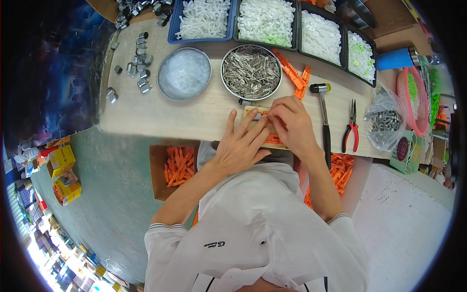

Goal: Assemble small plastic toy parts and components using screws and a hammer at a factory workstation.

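On the left of the wooden bench [160, 117] lie loose grey metal caps [138, 65], then a steel bowl of clear bits [184, 73] and a steel bowl of metal pins [251, 72]. Below the bench edge, a cardboard box of orange clips [176, 167] sits on the floor. The left hand [241, 143] lies flat with its fingers spread, pressing on a small wooden block [256, 113] at the near edge of the bench. Just beside it the right hand [291, 121] curls over the same block, fingertips pinched on a small part there; what exactly it pinches is hidden. Orange clips [272, 139] show under both hands. Further right lie a hammer [323, 117], red-handled pliers [351, 129] and a clear bag of screws [384, 119].
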A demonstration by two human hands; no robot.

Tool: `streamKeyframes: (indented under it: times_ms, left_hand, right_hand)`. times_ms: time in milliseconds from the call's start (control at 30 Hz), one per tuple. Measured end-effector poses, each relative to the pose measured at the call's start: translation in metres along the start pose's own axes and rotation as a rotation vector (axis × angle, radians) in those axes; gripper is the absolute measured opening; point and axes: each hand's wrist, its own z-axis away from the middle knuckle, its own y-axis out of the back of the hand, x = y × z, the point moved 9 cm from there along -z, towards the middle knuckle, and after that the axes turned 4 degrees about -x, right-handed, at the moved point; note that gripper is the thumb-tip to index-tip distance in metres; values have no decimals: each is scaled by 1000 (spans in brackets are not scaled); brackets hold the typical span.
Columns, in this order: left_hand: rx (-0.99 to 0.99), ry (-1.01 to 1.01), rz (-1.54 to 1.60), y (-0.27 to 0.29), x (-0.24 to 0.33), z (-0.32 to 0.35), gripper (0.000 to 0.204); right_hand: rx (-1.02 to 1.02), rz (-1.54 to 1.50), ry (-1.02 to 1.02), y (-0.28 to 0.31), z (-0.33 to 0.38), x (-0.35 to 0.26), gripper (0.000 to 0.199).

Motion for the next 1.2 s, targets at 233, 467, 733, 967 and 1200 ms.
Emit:
streamKeyframes:
  times_ms: [233,467,733,967,1200]
  left_hand:
    - [306,144,-17,30,-46,-65,31]
    - [249,249,-120,18,-72,-93,21]
    - [308,124,-113,30,-63,-94,20]
    - [339,140,35,38,-63,-90,13]
    - [436,344,593,54,-60,-60,14]
  right_hand:
    - [330,135,-62,47,-89,65,13]
    - [319,506,-187,35,-152,83,16]
    - [394,506,-280,37,-149,97,15]
    - [403,581,-320,34,-151,89,18]
    - [465,374,-251,49,-124,94,19]
